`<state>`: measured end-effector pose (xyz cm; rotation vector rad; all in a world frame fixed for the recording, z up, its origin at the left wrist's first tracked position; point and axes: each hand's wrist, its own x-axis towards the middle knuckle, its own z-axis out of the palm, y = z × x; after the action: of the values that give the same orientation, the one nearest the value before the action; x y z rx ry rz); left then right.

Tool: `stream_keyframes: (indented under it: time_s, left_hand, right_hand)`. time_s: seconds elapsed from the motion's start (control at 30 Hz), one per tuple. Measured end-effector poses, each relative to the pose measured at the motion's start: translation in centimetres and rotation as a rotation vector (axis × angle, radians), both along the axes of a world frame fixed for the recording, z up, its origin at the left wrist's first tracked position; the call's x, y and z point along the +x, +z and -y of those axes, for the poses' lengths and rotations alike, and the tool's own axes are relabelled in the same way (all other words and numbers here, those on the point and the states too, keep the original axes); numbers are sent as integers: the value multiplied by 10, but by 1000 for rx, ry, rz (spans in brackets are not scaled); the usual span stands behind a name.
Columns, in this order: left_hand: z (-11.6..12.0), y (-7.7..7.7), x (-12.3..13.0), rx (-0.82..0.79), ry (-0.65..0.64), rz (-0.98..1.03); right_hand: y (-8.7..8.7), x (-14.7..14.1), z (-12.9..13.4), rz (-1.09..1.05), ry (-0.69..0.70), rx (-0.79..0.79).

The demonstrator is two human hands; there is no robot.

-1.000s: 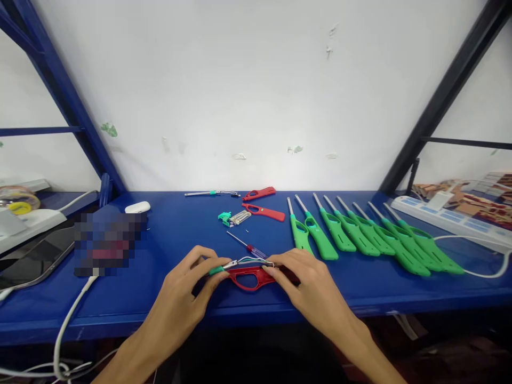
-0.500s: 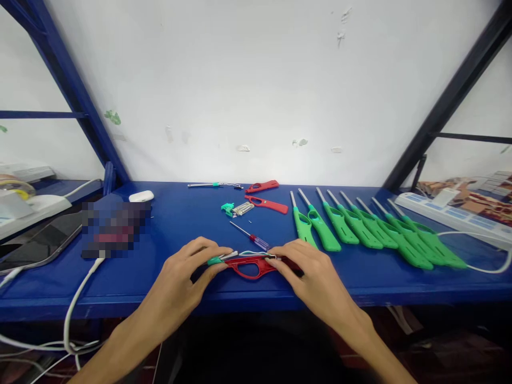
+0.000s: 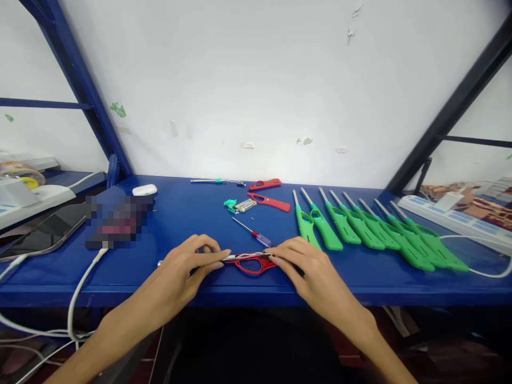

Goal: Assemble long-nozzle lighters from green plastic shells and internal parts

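Near the front edge of the blue table, a red lighter half-shell [image 3: 251,271] with a trigger ring lies across between my hands. White wires [image 3: 250,255] run along its upper side. My left hand [image 3: 192,266] is closed in a pinch on the lighter's tube at the shell's left end; the metal tip [image 3: 160,263] shows past the hand. My right hand [image 3: 306,264] pinches the shell's right part, where a small dark part sits under the fingertips. The shell's right end is hidden by that hand. A screwdriver [image 3: 262,239] with a clear purplish handle lies just beyond.
Several green lighters [image 3: 348,226] lie in a row at right. Farther back are two red half-shells [image 3: 272,202], a metal-and-green part [image 3: 245,206] and a wired metal tube [image 3: 206,181]. At left are a phone [image 3: 44,229], a white case [image 3: 144,190] and a white cable [image 3: 82,274].
My left fingers have shifted slightly along the tube, and the green collar seen before is now covered. The wires lie closer to the shell. The camera view has tilted slightly.
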<state>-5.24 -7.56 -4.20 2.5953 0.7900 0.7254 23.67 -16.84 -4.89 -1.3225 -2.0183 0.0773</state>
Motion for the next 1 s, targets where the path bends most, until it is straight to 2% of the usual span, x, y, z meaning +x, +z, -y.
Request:
stream_keyframes:
  time_s: [0.2, 0.37, 0.57, 0.7, 0.87, 1.0]
  left_hand:
    - [7, 2, 3, 31, 17, 28]
    - [12, 2, 9, 142, 2, 44]
    - [14, -5, 7, 295, 3, -109]
    - [8, -9, 3, 280, 8, -203]
    - [-2, -9, -1, 262, -20, -148]
    - [1, -6, -3, 224, -25, -168]
  right_hand:
    - [1, 0, 1, 10, 12, -21]
    - [0, 1, 0, -15, 19, -16]
    - [-5, 4, 0, -18, 21, 13]
    - [-5, 3, 0, -37, 21, 7]
    - [-4, 3, 0, -45, 27, 5]
    - [-2, 2, 1, -44, 17, -5]
